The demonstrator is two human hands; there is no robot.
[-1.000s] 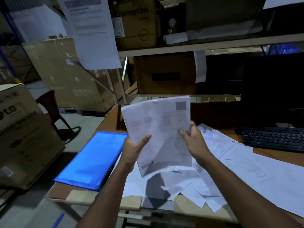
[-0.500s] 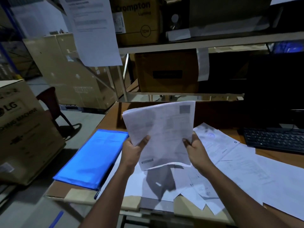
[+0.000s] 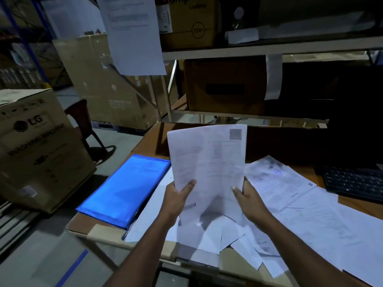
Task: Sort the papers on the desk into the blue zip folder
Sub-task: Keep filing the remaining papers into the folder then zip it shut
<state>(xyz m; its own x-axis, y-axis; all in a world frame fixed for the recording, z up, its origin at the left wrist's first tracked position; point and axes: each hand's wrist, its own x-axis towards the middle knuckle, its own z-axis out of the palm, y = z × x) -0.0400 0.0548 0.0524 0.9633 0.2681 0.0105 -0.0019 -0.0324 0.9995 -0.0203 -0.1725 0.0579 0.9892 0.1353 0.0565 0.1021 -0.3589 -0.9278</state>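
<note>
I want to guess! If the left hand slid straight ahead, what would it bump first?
Probably the held papers that the left hand already grips. Past them lies bare desk, then the shelf; depth is unclear.

black keyboard [image 3: 354,183], LG box [image 3: 39,146], chair [image 3: 83,119]

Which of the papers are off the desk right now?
Only the sheaf of papers held upright, left hand and right hand gripping its lower corners. The other loose papers lie flat on the desk.
</note>
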